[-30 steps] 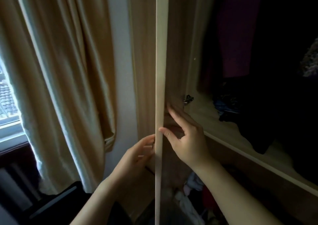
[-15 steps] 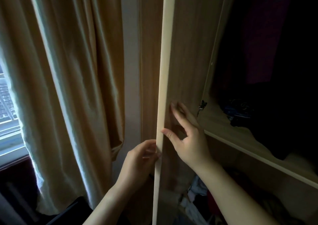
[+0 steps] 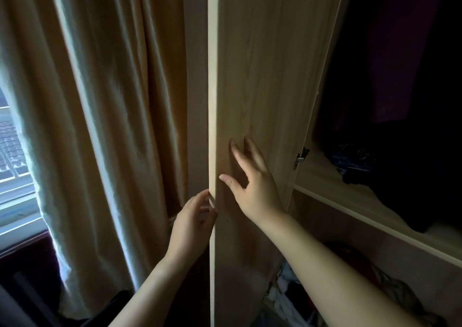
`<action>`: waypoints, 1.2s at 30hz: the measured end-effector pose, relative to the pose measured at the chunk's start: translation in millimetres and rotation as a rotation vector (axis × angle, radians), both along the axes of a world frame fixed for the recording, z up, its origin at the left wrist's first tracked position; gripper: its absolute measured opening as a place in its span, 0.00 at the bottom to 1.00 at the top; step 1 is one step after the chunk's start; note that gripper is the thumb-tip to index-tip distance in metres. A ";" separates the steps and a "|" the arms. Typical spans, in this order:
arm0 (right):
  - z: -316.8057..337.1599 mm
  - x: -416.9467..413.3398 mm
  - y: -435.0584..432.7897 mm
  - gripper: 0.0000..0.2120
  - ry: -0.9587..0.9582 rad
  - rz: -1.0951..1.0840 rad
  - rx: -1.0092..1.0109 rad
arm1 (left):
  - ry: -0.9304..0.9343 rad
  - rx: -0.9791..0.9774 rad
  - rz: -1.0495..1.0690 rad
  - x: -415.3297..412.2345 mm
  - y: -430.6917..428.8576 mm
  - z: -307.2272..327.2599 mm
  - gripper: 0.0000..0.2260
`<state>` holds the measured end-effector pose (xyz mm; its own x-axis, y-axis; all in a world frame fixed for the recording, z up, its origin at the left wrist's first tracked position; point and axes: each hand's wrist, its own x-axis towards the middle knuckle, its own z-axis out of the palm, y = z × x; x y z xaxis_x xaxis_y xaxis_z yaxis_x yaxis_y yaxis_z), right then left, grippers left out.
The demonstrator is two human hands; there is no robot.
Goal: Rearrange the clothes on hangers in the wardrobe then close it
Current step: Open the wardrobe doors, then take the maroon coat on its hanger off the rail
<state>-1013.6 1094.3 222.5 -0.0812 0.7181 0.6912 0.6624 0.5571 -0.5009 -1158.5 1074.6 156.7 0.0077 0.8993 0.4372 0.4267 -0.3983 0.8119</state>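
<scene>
Head view, starting at the far left: a window (image 3: 15,176) lets in daylight, and a beige curtain (image 3: 100,126) hangs in long folds just beside it. Next comes my left hand (image 3: 192,224), reaching up from below. Its fingers are curled round the pale front edge of the wardrobe door (image 3: 262,76), with the tips hooked over that edge from the outer side. The door stands open, nearly edge-on to me, with its wood-grain inner face turned to the right. My right hand (image 3: 255,189) lies on that inner face just right of the edge, fingers straight and spread, thumb pointing toward the edge, holding nothing. Further right, a metal hinge (image 3: 301,156) sits where the door meets the wardrobe. Inside, a shelf (image 3: 375,214) carries a crumpled dark blue garment (image 3: 355,161). The hanging clothes (image 3: 400,76) fill the shadow above it, too dark for me to make out any hangers. Below the shelf lies a heap of pale and red clothing (image 3: 287,294).
</scene>
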 end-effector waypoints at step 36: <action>263.7 363.6 44.4 0.28 -0.312 -0.336 0.220 | 0.490 0.511 -0.046 295.9 95.3 260.7 0.26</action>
